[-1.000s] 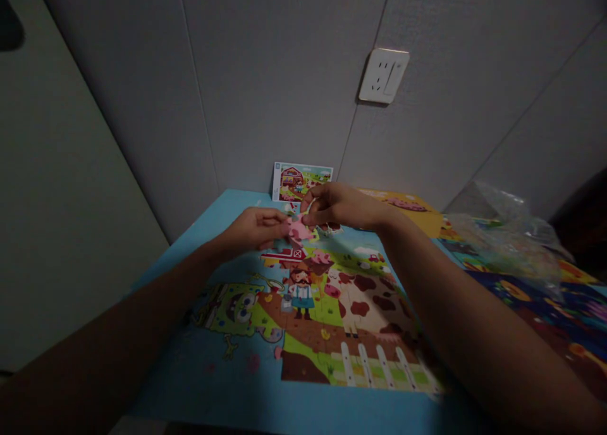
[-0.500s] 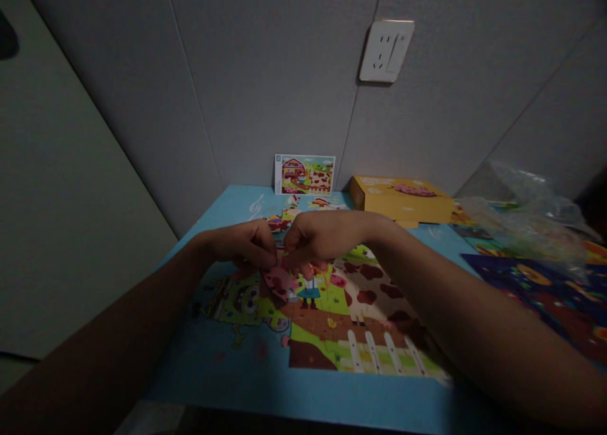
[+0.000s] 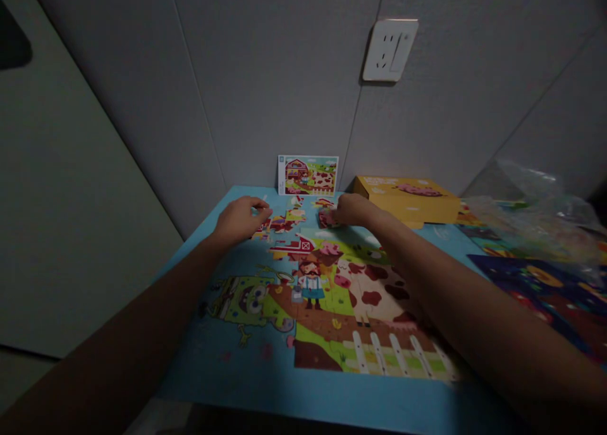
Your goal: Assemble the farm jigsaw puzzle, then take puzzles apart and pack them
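Presently: 1 puzzle (image 3: 332, 324), part-joined; loose pieces (image 3: 296, 215) beyond; left hand (image 3: 241, 220) narrowly open; right hand (image 3: 353, 209) at 1 pink piece (image 3: 325, 219), grip unclear

Wall (image 3: 265, 81): grey panels, thin seams. Socket plate (image 3: 390, 50): one, white, wall-mounted. Pale panel (image 3: 71, 188): left side. Table (image 3: 227, 378): light blue top, against wall. Light: dim.

Dim scene, soft shadows (dark corners)
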The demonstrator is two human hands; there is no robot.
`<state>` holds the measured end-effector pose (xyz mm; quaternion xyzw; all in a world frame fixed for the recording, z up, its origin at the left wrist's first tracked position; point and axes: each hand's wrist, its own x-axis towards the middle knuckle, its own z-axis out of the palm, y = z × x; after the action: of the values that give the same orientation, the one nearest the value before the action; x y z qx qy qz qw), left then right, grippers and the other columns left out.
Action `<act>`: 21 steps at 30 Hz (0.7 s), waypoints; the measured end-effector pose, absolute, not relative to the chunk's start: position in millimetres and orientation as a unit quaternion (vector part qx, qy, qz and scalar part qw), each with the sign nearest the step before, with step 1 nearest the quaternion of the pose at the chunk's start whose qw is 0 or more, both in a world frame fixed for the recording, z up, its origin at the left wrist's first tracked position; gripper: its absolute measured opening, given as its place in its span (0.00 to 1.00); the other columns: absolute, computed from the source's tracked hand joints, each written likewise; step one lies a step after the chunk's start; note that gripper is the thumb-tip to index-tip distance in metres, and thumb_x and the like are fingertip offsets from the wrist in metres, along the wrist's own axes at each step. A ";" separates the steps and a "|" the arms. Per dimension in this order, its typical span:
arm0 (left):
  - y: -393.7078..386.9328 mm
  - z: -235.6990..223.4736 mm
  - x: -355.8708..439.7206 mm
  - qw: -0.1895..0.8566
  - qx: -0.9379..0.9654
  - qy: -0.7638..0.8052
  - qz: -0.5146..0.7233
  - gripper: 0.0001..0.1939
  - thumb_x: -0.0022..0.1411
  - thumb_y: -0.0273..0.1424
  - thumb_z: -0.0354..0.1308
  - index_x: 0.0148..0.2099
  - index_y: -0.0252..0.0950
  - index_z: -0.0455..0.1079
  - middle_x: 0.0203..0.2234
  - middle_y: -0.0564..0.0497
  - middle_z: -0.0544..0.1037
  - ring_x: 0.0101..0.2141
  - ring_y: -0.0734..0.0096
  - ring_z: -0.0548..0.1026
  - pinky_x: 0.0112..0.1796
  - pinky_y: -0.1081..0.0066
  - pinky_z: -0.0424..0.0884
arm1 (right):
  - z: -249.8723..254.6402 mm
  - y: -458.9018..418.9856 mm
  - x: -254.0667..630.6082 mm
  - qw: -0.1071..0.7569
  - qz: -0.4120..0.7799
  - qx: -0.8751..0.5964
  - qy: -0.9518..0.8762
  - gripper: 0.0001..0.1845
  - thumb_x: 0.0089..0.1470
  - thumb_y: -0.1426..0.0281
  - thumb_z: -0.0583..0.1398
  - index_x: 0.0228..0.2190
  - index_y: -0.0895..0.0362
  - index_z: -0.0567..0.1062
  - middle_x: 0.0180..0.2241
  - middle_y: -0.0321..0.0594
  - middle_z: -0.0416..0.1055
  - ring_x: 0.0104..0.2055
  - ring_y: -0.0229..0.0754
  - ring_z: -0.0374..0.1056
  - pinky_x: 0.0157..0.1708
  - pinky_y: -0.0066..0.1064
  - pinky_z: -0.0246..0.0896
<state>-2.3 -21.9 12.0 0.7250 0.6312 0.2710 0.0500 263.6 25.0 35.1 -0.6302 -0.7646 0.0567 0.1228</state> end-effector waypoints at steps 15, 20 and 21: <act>-21.7 11.6 -1.7 0.082 0.804 0.535 0.245 0.29 0.53 0.37 0.62 0.57 0.35 0.68 0.44 0.45 0.76 0.47 0.58 0.69 0.50 0.62 0.64 | 17.9 -4.2 224.2 0.242 0.017 -0.450 -0.860 0.17 0.58 0.66 0.55 0.46 0.59 0.73 0.45 0.49 0.74 0.47 0.47 0.67 0.46 0.34 0.57; -27.7 16.2 9.9 0.196 0.773 0.495 0.345 0.23 0.55 0.35 0.60 0.52 0.32 0.70 0.35 0.47 0.77 0.34 0.68 0.73 0.37 0.68 0.69 | 10.2 -9.9 214.6 0.275 0.126 -0.341 -0.890 0.23 0.57 0.60 0.57 0.51 0.59 0.70 0.45 0.45 0.74 0.44 0.42 0.67 0.45 0.32 0.56; -29.1 17.3 12.3 0.217 0.769 0.487 0.353 0.23 0.54 0.36 0.60 0.51 0.31 0.71 0.34 0.47 0.76 0.32 0.68 0.72 0.35 0.69 0.69 | 9.4 -11.0 212.3 0.271 0.140 -0.330 -0.893 0.21 0.57 0.61 0.58 0.50 0.58 0.72 0.43 0.44 0.75 0.42 0.41 0.68 0.42 0.30 0.56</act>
<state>12.3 -29.1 17.3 0.7685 0.4873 0.3533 0.2171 212.3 -11.0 9.4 -0.3302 -0.8932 0.1398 0.2714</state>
